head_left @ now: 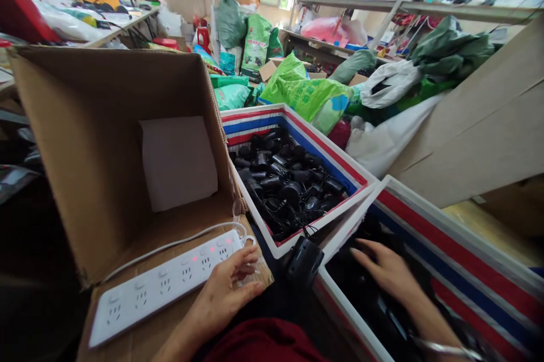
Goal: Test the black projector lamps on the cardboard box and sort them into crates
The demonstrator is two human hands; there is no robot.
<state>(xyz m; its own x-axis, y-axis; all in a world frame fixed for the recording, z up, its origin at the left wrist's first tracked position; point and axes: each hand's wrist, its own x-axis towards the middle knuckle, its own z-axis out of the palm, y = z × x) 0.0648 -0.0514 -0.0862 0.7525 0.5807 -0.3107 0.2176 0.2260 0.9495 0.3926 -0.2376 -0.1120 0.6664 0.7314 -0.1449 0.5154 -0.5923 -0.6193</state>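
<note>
My left hand (229,288) hovers by the right end of a white power strip (165,285), its fingers curled but apart, with nothing held. The strip lies on a cardboard flap and shows red lights. My right hand (386,268) reaches into the striped box (459,237) at the right, over dark items, fingers apart; it is slightly blurred. Between the hands, a black device (304,262) hangs at the corner of the middle striped box (335,155), which is full of black devices with cables (289,181).
An open cardboard box (85,141) stands at the left with a pale sheet (178,164) inside. Behind the boxes lie green bags (306,90) and a white sack (378,135). A large cardboard panel (480,118) leans at the right, near a shelf (408,8).
</note>
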